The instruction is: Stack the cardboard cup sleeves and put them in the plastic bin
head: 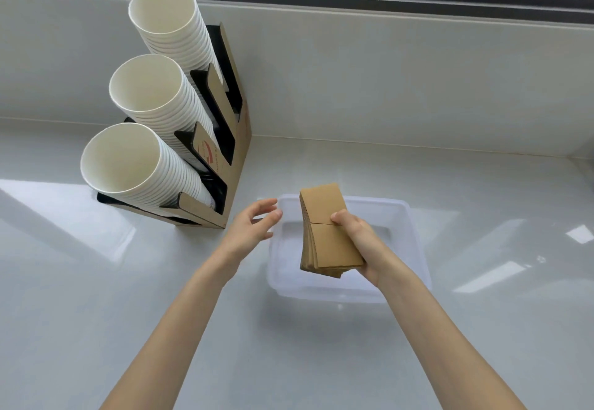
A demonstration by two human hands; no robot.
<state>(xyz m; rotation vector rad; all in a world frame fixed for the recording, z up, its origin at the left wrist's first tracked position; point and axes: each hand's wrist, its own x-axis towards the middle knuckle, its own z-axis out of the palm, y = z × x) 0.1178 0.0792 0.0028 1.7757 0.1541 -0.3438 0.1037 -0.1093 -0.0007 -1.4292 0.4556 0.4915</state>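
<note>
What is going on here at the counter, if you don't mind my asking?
A person is tidying cardboard cup sleeves. Their right hand grips a stack of flattened brown sleeves, held above a clear plastic bin on the white counter. The bin looks empty so far. The left hand is open and empty beside the stack, near the bin's left rim. To the left stands a cardboard holder with three stacks of white paper cups.

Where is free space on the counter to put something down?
The counter is bare right of the plastic bin, up to the wall, and in front beside both forearms. It is crowded at left, where the cup dispenser stands.
</note>
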